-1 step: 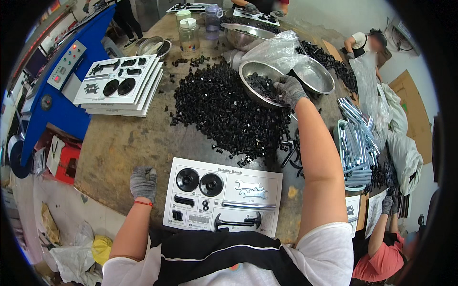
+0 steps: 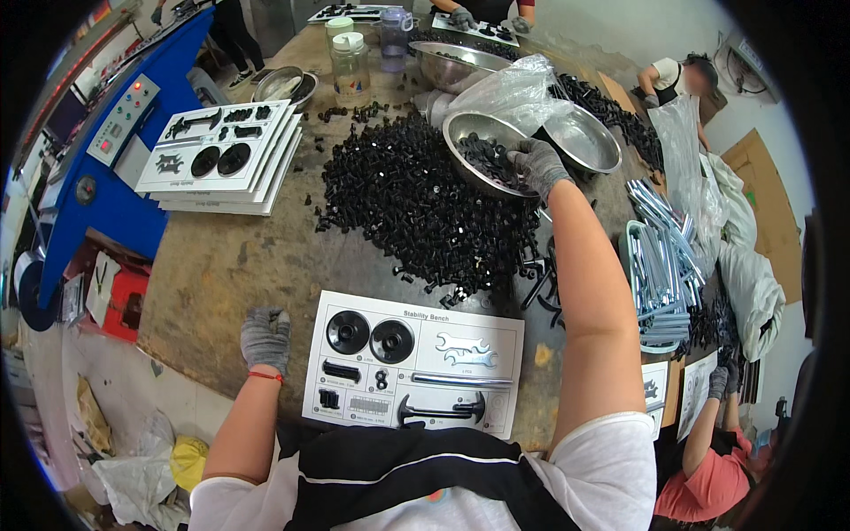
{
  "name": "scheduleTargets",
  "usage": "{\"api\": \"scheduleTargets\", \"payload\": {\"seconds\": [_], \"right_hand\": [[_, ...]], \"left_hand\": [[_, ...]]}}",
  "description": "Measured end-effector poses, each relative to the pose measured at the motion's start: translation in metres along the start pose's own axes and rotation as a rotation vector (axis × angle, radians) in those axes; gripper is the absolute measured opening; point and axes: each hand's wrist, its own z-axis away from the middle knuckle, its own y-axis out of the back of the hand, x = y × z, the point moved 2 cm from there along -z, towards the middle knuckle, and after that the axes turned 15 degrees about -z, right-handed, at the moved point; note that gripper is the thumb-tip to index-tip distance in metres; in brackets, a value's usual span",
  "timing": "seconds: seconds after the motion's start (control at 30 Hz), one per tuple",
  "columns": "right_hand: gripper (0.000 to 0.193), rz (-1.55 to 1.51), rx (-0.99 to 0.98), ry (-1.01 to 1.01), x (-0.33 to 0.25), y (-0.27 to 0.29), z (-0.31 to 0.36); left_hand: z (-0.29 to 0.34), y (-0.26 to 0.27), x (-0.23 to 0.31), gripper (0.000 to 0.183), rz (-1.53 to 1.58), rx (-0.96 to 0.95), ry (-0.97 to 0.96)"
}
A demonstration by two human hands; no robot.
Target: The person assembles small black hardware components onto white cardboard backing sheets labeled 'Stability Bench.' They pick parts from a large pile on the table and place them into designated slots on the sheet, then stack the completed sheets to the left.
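Note:
My right hand (image 2: 538,165), in a grey glove, reaches far forward over the rim of a metal bowl (image 2: 453,133). Its curled fingers touch the small flat black pieces (image 2: 485,157) inside; whatever they pinch is hidden. My left hand (image 2: 266,341), gloved too, rests closed at the table's near left, and its palm is out of sight. Beside it lies a white printed card (image 2: 509,354) before me. On that card are two black discs (image 2: 391,342), silver wrenches (image 2: 467,350), a metal rod (image 2: 460,382), black fittings (image 2: 341,372) and a black hammer-shaped part (image 2: 441,410).
A large heap of black bolts (image 2: 416,203) covers the table's middle. Filled cards (image 2: 221,155) are stacked at left. A second metal bowl (image 2: 589,146), plastic film (image 2: 513,93) and a basket of metal tubes (image 2: 660,274) stand right. Co-workers (image 2: 704,473) are around the table.

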Motion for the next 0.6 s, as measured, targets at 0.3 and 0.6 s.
{"api": "scheduleTargets", "payload": {"seconds": [0.3, 0.6], "right_hand": [[0.031, 0.325, 0.041, 0.092, -0.020, -0.005, 0.027], [0.016, -0.447, 0.108, 0.223, -0.009, 0.013, 0.175]], "left_hand": [[0.002, 0.000, 0.001, 0.013, 0.011, 0.039, -0.016], [0.002, -0.001, -0.005, 0.013, -0.031, 0.040, -0.050]]}}
